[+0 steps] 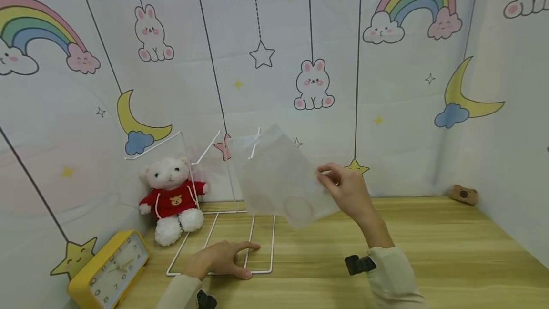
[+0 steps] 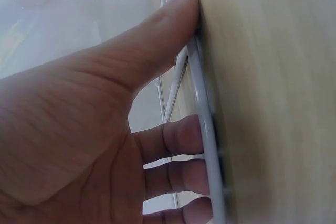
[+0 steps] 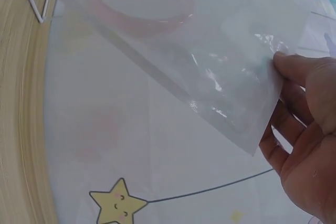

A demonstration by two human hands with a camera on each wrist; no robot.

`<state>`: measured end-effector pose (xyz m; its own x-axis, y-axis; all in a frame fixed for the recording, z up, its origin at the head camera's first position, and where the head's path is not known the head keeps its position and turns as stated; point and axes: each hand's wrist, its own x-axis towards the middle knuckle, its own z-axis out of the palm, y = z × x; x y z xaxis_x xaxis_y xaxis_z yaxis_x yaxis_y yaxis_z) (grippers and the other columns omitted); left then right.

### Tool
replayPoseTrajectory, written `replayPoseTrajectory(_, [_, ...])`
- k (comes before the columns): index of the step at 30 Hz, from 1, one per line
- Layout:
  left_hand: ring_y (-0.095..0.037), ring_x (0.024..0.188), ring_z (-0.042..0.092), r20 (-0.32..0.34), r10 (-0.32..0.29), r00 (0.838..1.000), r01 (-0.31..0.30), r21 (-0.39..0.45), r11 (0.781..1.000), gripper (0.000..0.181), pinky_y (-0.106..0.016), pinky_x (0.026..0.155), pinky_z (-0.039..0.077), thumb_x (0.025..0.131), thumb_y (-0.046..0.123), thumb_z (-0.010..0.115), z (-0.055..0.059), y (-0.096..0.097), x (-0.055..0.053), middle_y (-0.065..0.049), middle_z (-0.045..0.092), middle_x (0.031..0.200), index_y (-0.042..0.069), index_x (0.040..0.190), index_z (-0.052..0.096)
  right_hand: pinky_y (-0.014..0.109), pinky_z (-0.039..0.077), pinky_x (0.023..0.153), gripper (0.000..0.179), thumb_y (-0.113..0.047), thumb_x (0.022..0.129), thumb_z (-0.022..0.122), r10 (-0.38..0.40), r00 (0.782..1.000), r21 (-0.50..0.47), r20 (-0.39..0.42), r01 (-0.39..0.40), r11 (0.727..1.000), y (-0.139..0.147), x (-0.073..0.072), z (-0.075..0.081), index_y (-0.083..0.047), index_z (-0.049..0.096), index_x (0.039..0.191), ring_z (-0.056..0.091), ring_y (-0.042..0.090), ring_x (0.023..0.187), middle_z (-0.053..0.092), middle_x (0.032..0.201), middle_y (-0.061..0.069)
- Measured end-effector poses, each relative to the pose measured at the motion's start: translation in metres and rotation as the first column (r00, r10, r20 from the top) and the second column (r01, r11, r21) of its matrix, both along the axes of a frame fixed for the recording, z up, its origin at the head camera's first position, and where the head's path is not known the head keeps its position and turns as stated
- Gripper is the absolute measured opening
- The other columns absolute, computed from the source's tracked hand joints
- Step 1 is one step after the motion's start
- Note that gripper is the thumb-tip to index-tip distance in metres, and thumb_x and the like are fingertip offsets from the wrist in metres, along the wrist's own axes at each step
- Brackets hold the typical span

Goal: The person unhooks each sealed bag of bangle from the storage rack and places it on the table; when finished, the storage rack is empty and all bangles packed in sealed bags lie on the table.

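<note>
A clear, milky plastic bag point(image 1: 274, 175) with a pale pink ring point(image 1: 299, 208) inside hangs tilted above the table. My right hand point(image 1: 345, 190) pinches the bag's right edge between thumb and fingers; the right wrist view shows the grip close up. The bag's upper left overlaps a hooked arm of a white wire rack point(image 1: 273, 244). Low on the left, my left hand point(image 1: 220, 257) rests on the rack's base, index finger and thumb spread. Seen from the left wrist, the thumb and fingertips point(image 2: 191, 135) press against the base's front bar point(image 2: 207, 129).
A white teddy bear point(image 1: 175, 199) in a red sweater sits behind the rack's left side. In front of it stands a yellow alarm clock point(image 1: 109, 271). A small brown bear-faced object point(image 1: 463, 195) lies at the table's back right. A printed cloth wall point(image 1: 266, 94) closes off the back.
</note>
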<state>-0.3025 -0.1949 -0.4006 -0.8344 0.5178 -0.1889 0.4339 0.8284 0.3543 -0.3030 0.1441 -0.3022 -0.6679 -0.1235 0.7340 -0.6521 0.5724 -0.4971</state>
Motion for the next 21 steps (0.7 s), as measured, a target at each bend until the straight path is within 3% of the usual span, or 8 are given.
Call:
replayPoseTrajectory(5, [-0.017, 0.082, 0.050, 0.024, 0.005, 1.000, -0.005, 0.017, 1.000, 0.068, -0.045, 0.082, 0.046, 0.081, 0.046, 0.081, 0.002, 0.001, 0.001, 0.002, 0.057, 0.087, 0.030, 0.142, 0.055, 0.026, 0.050, 0.057, 0.008, -0.010, 0.093, 0.072, 0.016, 1.000, -0.016, -0.006, -0.016, 1.000, 0.004, 0.002, 0.003, -0.010, 0.075, 0.101, 0.067, 0.014, 0.063, 0.076, 0.085, 0.007])
replayPoseTrajectory(12, [-0.018, 0.088, 0.050, 0.030, 0.024, 0.999, -0.024, 0.006, 1.000, 0.067, -0.049, 0.085, 0.047, 0.081, 0.046, 0.081, 0.002, 0.001, 0.001, -0.002, 0.060, 0.105, 0.031, 0.141, 0.055, 0.027, 0.050, 0.056, 0.007, -0.011, 0.093, 0.072, 0.030, 0.999, -0.013, -0.019, -0.031, 0.999, 0.008, 0.006, 0.008, -0.011, 0.075, 0.099, 0.066, 0.013, 0.062, 0.076, 0.084, 0.005])
replayPoseTrajectory(21, [-0.019, 0.090, 0.051, 0.028, 0.019, 0.999, -0.019, -0.005, 1.000, 0.066, -0.050, 0.086, 0.047, 0.083, 0.045, 0.080, 0.004, 0.003, 0.001, -0.006, 0.062, 0.112, 0.031, 0.142, 0.054, 0.029, 0.053, 0.057, 0.009, -0.009, 0.094, 0.071, 0.068, 0.998, -0.010, 0.003, -0.068, 0.998, 0.012, 0.011, 0.012, -0.011, 0.075, 0.102, 0.068, 0.013, 0.066, 0.076, 0.087, 0.006])
